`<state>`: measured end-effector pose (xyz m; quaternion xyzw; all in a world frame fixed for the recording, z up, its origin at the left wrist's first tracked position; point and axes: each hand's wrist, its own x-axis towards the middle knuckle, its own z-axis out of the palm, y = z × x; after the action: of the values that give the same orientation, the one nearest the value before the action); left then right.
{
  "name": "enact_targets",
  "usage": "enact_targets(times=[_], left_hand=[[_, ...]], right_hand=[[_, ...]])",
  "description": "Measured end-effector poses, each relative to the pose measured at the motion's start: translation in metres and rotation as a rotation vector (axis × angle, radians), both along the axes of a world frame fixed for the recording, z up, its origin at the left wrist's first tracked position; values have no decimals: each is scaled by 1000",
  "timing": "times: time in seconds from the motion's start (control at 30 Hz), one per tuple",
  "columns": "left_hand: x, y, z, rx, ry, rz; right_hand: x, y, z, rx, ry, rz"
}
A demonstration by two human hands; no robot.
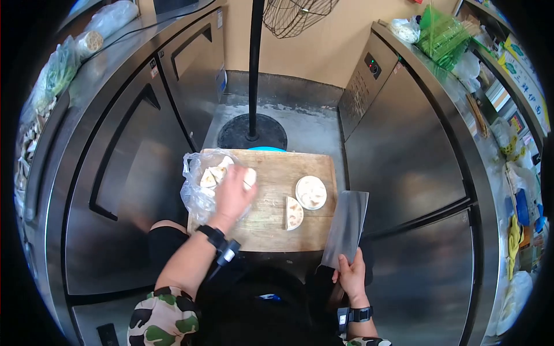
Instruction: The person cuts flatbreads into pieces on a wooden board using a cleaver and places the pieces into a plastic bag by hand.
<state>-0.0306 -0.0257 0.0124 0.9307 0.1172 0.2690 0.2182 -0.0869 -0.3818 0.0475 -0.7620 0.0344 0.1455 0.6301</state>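
Observation:
My left hand [234,194] is closed round a pale piece of flatbread [249,177] over the left part of a wooden board [268,230]. Under and beside it lies a clear plastic bag [196,202] with several cut bread wedges [209,177]. Round flatbreads [311,192] sit stacked at the board's right side, and a half round [294,214] lies just left of them. My right hand [351,275] grips a broad cleaver [347,225] beyond the board's right edge, its blade pointing away from me.
Steel cabinets stand on the left [133,173] and right [410,150]. Behind the board rises a fan's black pole [254,75] on a round base [268,131]. Bagged goods [112,20] lie on the left counter; a green bag [441,37] and packages line the right.

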Motion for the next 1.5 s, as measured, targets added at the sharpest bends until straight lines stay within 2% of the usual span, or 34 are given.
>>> enact_targets(times=[0.03,0.1,0.2,0.23,0.33,0.37,0.43,0.5,0.6,0.63,0.73,0.83,0.93,1.07,1.17,1.5], left_hand=[[2,21,7,44,16,89],[-2,55,8,114,240,210],[-15,68,6,186,340,273],[-16,65,6,250,292,265],[-19,23,11,292,95,139],[-18,6,2,208,94,-17],[-17,-45,1,-102,266,-272],[-13,-90,-22,-92,235,-318],[-7,-124,-44,-117,257,-248],[-4,-122,-53,-95,267,-239],[-12,-98,-68,-161,287,-407],[-31,-69,-67,-86,269,-490],[-45,-59,-55,-212,192,-507],[-44,-65,-65,-223,115,-457],[-41,-68,-69,-217,95,-433],[-32,-60,-69,-248,108,-439]], right_hand=[[0,0,0,4,-12,4],[3,3,1,9,-42,10],[4,6,0,-41,-29,62],[4,9,6,-51,-31,58],[5,7,-3,-35,-19,67],[6,8,-3,-37,4,60],[7,9,-2,-76,-12,71],[7,10,-5,-99,-4,75],[5,12,-4,-97,-9,86],[5,14,-2,-110,-11,76],[8,16,1,-194,-11,140],[14,33,1,-299,-26,264],[20,45,-34,-545,-312,455],[21,67,-22,-742,-364,547],[25,76,-10,-821,-270,588],[37,88,-14,-908,-185,694]])
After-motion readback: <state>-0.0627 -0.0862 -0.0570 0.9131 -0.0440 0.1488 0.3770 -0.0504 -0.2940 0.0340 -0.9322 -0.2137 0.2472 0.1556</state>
